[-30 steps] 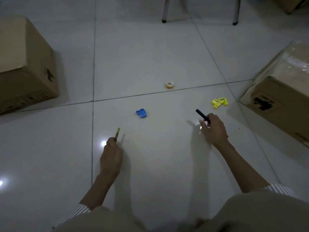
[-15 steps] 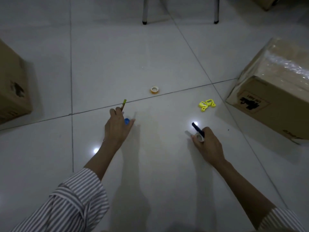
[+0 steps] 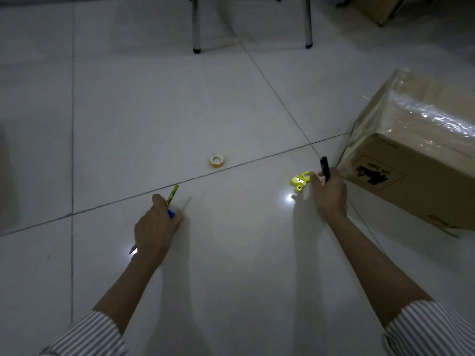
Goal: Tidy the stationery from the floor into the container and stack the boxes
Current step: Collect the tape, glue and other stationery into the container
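My left hand (image 3: 155,229) is closed around a yellow-green pencil (image 3: 172,195) that sticks up past the fingers, and a small blue item (image 3: 171,214) shows between the same fingers. My right hand (image 3: 330,192) grips a black pen (image 3: 324,168) pointing up, and its fingertips touch a yellow sharpener (image 3: 300,181) lying on the floor. A small roll of tape (image 3: 217,160) lies on the tiles between and beyond both hands, untouched.
A large cardboard box (image 3: 416,160) with a plastic-wrapped top stands just right of my right hand. Another box corner (image 3: 377,9) is at the far top right. Two metal chair legs (image 3: 196,24) stand at the back. The floor is white tile.
My left hand has closed on the blue item along with the pencil. My right hand has moved forward and right with the pen, reaching the yellow sharpener beside the box.
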